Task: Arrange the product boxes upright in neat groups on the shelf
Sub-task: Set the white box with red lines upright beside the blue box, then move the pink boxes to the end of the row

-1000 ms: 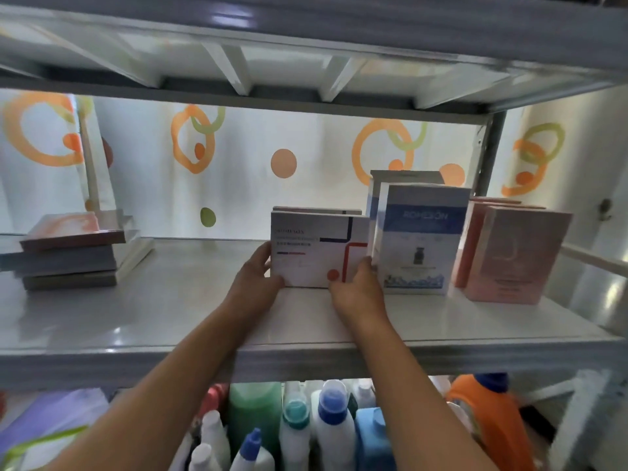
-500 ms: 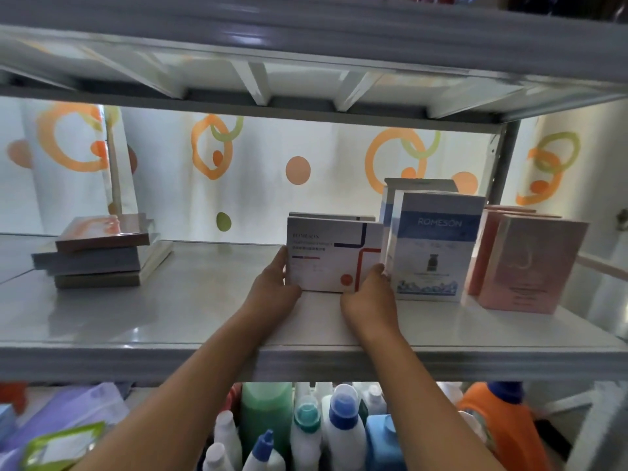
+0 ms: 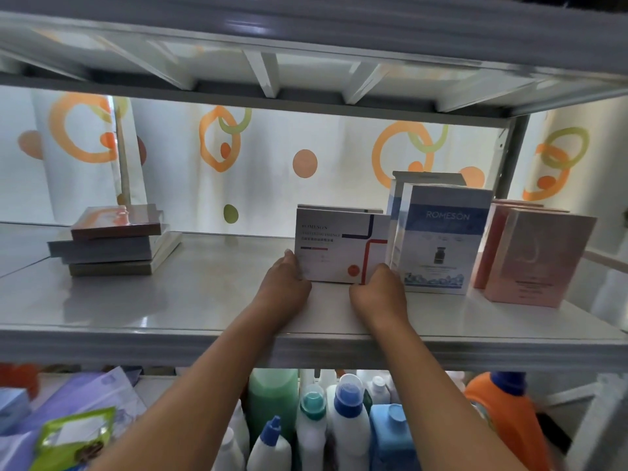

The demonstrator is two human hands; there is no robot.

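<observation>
A white box with blue and red lines (image 3: 336, 249) stands upright on the grey shelf (image 3: 190, 300), a second like it just behind. My left hand (image 3: 283, 287) holds its lower left corner and my right hand (image 3: 379, 294) holds its lower right corner. To its right stand two blue and white Romeson boxes (image 3: 438, 239), then pink boxes (image 3: 537, 256), all upright. At the left, several flat boxes (image 3: 112, 243) lie stacked, an orange one on top.
The shelf above (image 3: 306, 45) hangs low over the boxes. A grey post (image 3: 513, 154) stands at the back right. Below the shelf are detergent bottles (image 3: 339, 419), an orange jug (image 3: 503, 416) and packets at the lower left (image 3: 71, 433).
Both hands stay on the white box's lower corners, and the box still stands against the blue box. The view has shifted a little, so everything sits further right in frame.
</observation>
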